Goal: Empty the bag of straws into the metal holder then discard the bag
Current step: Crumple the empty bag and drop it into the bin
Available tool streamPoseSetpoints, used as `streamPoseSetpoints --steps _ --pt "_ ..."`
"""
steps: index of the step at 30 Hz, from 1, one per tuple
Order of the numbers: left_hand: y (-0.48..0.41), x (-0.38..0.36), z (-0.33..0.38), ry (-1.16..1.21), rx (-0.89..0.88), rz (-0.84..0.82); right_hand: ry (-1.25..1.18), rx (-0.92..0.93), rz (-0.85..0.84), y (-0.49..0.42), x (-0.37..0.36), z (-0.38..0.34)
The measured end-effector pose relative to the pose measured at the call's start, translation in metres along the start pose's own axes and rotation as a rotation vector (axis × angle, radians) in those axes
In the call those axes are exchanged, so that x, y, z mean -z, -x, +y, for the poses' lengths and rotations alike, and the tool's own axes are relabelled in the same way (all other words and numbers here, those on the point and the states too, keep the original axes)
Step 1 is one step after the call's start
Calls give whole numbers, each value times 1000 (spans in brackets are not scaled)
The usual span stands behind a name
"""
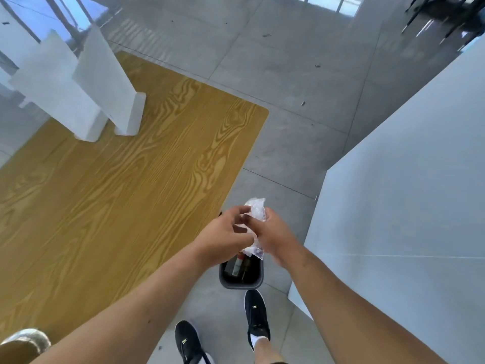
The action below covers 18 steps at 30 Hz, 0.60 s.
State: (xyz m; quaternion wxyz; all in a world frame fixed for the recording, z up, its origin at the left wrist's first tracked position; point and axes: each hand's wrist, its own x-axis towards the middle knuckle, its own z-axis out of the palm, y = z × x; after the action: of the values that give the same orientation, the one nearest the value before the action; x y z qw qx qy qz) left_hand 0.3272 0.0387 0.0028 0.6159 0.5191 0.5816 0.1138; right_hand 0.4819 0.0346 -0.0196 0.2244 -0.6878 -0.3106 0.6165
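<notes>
head view, looking down:

- clear plastic bag (256, 210) – crumpled, held between both hands in the air over the bin; one end sticks up past the fingers, the other hangs out below the palms. contents not readable.
- left hand (225, 232) – fingers curled in, pinching the bag's middle.
- right hand (275, 239) – wrapped round the bag from the other side, touching the left hand's fingertips.
- waste bin (241, 283) – dark grey, rectangular w/ rounded corners, on the floor directly below the hands, just beside the table's near right corner. dark items and a red-and-white packet inside.
- wooden table (131, 193) – yellow-brown grain top, fills left half of frame.
- 2 white upright boards (60, 88) (110, 80) – standing on the table's far end, side by side, near each other.
- white partition (406, 179) – right side, well apart from the table; the bin sits between them.
- grey tiled floor (262, 74) – small dark specks scattered on it.
- black shoes (190, 342) (256, 313) – person's feet, the right one just behind the bin.
- pale shiny rounded object (25, 337) – lower-left corner, cut off, blurred; cannot tell what it is.
</notes>
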Motion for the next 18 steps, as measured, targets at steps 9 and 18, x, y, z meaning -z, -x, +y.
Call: streamPoseSetpoints --steps 9,18 --pt "-42 63 -93 -921 -19 359 750 200 203 -54 -26 66" --pt "-75 62 -114 -1043 -82 513 935 28 128 -115 -35 136"
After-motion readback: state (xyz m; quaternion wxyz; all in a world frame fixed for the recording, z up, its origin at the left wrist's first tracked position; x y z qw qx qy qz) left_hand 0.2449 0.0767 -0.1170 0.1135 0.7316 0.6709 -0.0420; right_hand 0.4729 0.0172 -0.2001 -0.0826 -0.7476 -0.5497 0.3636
